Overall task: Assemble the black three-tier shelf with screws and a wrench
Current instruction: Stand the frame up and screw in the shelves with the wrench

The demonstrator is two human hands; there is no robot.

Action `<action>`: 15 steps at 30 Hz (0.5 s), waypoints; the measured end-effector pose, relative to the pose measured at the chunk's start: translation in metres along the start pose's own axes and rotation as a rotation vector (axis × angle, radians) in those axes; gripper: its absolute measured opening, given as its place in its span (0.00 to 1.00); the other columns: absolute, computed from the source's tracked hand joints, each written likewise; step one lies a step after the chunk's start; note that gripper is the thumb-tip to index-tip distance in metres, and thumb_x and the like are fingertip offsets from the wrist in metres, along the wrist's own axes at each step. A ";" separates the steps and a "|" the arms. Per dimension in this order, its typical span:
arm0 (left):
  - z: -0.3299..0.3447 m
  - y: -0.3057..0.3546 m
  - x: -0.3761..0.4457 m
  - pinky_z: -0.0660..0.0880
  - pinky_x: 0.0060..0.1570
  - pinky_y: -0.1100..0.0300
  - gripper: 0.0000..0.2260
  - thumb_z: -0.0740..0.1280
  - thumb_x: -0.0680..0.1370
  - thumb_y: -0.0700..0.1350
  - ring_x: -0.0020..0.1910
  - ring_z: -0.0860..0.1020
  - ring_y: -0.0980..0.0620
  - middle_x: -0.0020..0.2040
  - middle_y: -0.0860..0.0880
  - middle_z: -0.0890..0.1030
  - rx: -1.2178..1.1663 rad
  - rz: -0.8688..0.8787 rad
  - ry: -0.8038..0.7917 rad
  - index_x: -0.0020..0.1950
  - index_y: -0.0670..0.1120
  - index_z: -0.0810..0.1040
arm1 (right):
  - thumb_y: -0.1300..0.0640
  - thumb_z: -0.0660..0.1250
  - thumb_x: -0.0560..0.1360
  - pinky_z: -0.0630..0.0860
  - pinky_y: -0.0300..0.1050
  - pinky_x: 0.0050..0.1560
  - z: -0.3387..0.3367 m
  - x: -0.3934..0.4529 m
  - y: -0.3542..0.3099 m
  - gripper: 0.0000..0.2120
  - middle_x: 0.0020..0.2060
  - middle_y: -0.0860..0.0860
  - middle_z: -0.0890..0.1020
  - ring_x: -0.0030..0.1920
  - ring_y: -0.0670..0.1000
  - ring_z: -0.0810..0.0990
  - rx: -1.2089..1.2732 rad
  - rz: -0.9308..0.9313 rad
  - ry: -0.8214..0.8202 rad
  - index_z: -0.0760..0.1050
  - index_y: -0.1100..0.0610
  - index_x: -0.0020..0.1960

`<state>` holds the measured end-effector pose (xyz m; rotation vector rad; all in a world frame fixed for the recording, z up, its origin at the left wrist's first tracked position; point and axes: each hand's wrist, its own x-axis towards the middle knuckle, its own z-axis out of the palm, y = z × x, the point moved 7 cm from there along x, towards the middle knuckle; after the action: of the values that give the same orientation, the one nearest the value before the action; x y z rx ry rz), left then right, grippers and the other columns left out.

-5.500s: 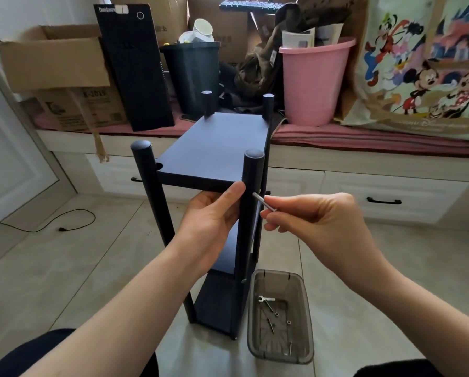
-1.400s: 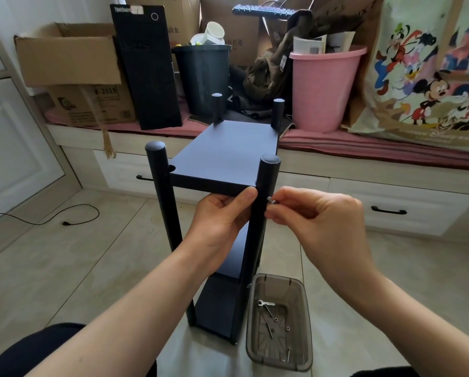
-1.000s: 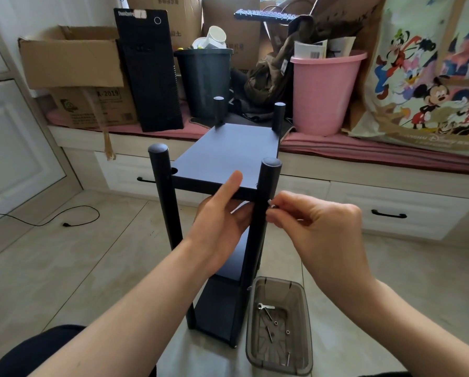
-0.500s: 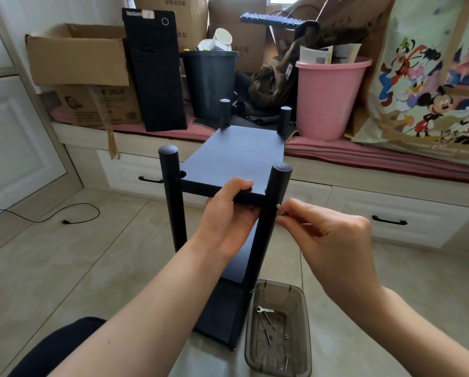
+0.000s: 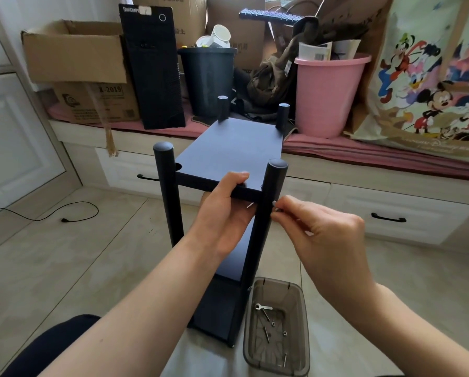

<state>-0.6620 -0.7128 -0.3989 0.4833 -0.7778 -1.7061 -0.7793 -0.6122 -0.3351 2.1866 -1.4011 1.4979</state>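
Observation:
The black three-tier shelf stands upright on the tiled floor with four round posts. My left hand grips the near edge of the top board, thumb on top and fingers under it. My right hand pinches a screw at the right side of the near right post, just below the top board. The screw's shank is hidden in the post. A small silver wrench lies in the grey plastic tray with several loose screws.
The tray sits on the floor right of the shelf's base. Behind the shelf runs a window seat with drawers, carrying cardboard boxes, a black bin, a pink bucket and a cartoon bag. A black cable lies on the floor at left.
My right hand brought the screw from free air into the near right post. My left hand shifted from touching the board's underside to gripping its edge with the thumb on top.

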 end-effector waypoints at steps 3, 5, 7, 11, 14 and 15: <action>0.000 0.000 -0.001 0.81 0.46 0.54 0.08 0.67 0.75 0.40 0.54 0.68 0.39 0.44 0.41 0.67 0.008 -0.001 0.001 0.39 0.44 0.70 | 0.65 0.77 0.70 0.80 0.46 0.41 0.000 -0.001 0.012 0.05 0.35 0.48 0.85 0.35 0.48 0.85 0.142 0.128 -0.009 0.85 0.59 0.45; 0.000 0.000 -0.001 0.81 0.46 0.54 0.07 0.68 0.73 0.42 0.54 0.69 0.39 0.48 0.40 0.67 0.025 -0.005 0.000 0.39 0.44 0.70 | 0.65 0.77 0.70 0.82 0.48 0.42 0.003 -0.002 0.020 0.05 0.36 0.45 0.85 0.36 0.46 0.85 0.246 0.239 -0.020 0.85 0.57 0.44; 0.000 -0.001 -0.002 0.80 0.47 0.54 0.07 0.68 0.73 0.42 0.54 0.69 0.39 0.52 0.41 0.66 0.032 -0.010 -0.006 0.40 0.44 0.71 | 0.65 0.77 0.70 0.80 0.49 0.40 0.002 -0.002 0.013 0.05 0.35 0.48 0.85 0.34 0.50 0.84 0.162 0.166 0.000 0.84 0.59 0.43; 0.000 0.000 -0.002 0.81 0.46 0.55 0.07 0.68 0.73 0.42 0.55 0.70 0.39 0.53 0.41 0.66 0.027 -0.015 -0.014 0.40 0.44 0.71 | 0.66 0.78 0.69 0.77 0.46 0.37 0.002 0.000 -0.001 0.05 0.33 0.53 0.84 0.33 0.53 0.83 -0.070 0.000 0.021 0.84 0.61 0.44; 0.000 0.002 -0.002 0.82 0.47 0.54 0.07 0.69 0.71 0.42 0.55 0.70 0.38 0.54 0.41 0.65 0.035 -0.013 -0.014 0.39 0.44 0.70 | 0.67 0.78 0.69 0.78 0.43 0.41 -0.001 0.002 0.001 0.07 0.37 0.52 0.86 0.36 0.51 0.85 -0.019 -0.029 -0.004 0.85 0.61 0.47; 0.000 0.002 -0.003 0.82 0.47 0.54 0.08 0.69 0.71 0.43 0.55 0.71 0.38 0.54 0.41 0.65 0.041 -0.020 -0.016 0.39 0.45 0.69 | 0.67 0.78 0.69 0.78 0.42 0.42 -0.001 0.002 0.001 0.09 0.38 0.51 0.87 0.37 0.50 0.85 -0.002 -0.031 -0.011 0.85 0.60 0.48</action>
<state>-0.6598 -0.7105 -0.3979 0.5081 -0.8232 -1.7172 -0.7809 -0.6133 -0.3334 2.2090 -1.3644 1.4753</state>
